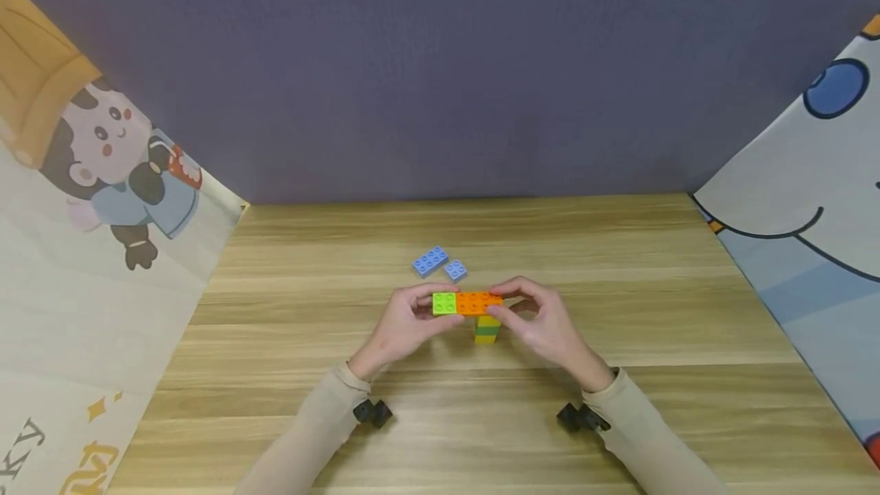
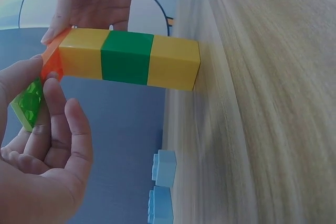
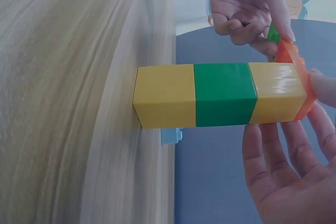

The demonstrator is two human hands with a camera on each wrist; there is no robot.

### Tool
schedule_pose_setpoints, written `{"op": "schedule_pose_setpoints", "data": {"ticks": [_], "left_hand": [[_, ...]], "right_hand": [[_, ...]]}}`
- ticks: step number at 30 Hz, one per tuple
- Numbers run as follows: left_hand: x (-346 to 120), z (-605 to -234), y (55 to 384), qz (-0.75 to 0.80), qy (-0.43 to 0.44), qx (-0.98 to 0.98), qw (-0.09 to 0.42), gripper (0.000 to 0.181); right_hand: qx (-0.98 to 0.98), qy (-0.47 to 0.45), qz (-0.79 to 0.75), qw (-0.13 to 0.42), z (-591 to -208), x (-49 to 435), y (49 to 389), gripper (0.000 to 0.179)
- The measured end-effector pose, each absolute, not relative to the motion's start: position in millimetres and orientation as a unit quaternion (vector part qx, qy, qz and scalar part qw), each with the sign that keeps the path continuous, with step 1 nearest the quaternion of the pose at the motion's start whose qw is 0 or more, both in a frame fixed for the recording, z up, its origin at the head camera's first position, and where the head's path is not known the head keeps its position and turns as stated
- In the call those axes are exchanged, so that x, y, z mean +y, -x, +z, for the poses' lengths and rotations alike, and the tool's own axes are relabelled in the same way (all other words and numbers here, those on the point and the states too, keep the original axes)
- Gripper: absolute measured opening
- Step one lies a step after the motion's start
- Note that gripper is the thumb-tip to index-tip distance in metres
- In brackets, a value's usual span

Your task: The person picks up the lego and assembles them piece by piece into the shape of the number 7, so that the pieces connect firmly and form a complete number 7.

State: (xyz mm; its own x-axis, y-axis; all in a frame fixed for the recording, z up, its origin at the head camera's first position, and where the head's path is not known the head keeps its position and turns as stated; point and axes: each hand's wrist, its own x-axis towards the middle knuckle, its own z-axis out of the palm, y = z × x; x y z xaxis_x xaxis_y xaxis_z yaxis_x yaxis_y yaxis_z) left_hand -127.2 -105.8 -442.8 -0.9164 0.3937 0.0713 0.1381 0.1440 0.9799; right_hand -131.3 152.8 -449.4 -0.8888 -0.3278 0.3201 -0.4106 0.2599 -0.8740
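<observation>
A block tower (image 1: pixel 486 331) of two yellow bricks with a green brick (image 2: pixel 127 57) between them stands upright on the table. Across its top lies an orange brick (image 1: pixel 474 303), which overhangs to the left. Level with it, at its left end, is a lime-green brick (image 1: pixel 444 303). My left hand (image 1: pixel 406 323) pinches the orange brick between thumb and finger, close to where it meets the lime-green one. At the other end, above the tower, my right hand (image 1: pixel 546 323) pinches the orange brick too, its lower fingers spread beside the upper yellow brick (image 3: pixel 277 93).
Beyond the hands, a longer blue brick (image 1: pixel 430 261) and a smaller blue brick (image 1: pixel 455 270) lie studs up on the wooden table (image 1: pixel 619 266). A dark panel (image 1: pixel 440 82) rises behind the table, with cartoon-printed panels at both sides.
</observation>
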Motion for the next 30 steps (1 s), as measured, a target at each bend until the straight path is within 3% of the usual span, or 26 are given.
{"op": "schedule_pose_setpoints", "data": {"ticks": [10,30], "left_hand": [[-106.2,-443.7,126.0,0.636,-0.178,0.743,0.111,0.046],[-107.6,-445.6,128.2,0.635,-0.168,0.745,0.111,0.046]], "right_hand": [[-0.796,-0.228,0.561,0.008,-445.9,155.1,131.6,0.021],[-0.813,-0.262,0.499,-0.144,-416.5,165.7,159.0,0.028]]}}
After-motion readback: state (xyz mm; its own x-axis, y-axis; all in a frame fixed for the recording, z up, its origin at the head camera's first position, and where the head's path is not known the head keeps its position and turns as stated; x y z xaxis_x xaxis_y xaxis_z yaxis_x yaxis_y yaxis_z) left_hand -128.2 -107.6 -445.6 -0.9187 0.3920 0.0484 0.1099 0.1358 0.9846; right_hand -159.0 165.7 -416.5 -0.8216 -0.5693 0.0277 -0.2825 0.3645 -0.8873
